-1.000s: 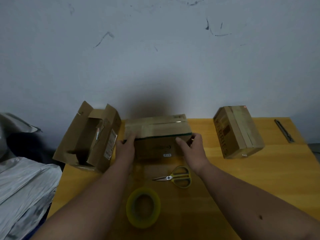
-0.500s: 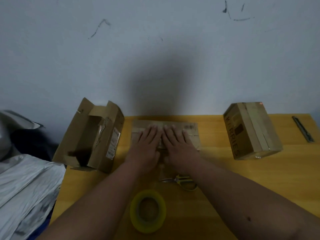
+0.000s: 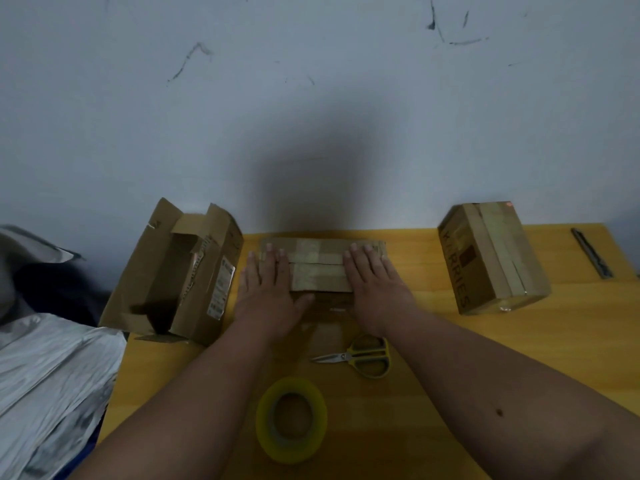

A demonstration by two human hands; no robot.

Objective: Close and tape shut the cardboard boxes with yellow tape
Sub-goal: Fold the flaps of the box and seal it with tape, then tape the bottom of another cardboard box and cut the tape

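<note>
Pressing flat on the middle box (image 3: 320,263), both hands lie palm down on its top, forearms reaching in from the lower edge and converging toward it. Left hand (image 3: 268,289) covers the left end, fingers straight and together, thumb spread toward the centre. Right hand (image 3: 375,282) covers the right end, fingers straight, pointing to the wall. Neither hand grips anything; both are open and flat on the cardboard.

Box front face is mostly hidden behind the wrists; a small label there is too blurred to read. Tape strips across its top are pale and hard to tell from the cardboard in the dim light.

Middle box sits at the far centre of the table (image 3: 519,341), against the wall. Open box (image 3: 180,271) stands just to its left at the table's edge, flaps up. Taped box (image 3: 491,258) stands well apart on the right. Tape roll (image 3: 291,420) lies flat near the front, between the forearms. Scissors (image 3: 360,356) lie just beyond it, under the right wrist. Knife (image 3: 591,252) at far right. Crumpled silver sheet (image 3: 45,382) off the table, left, partly cut off.
</note>
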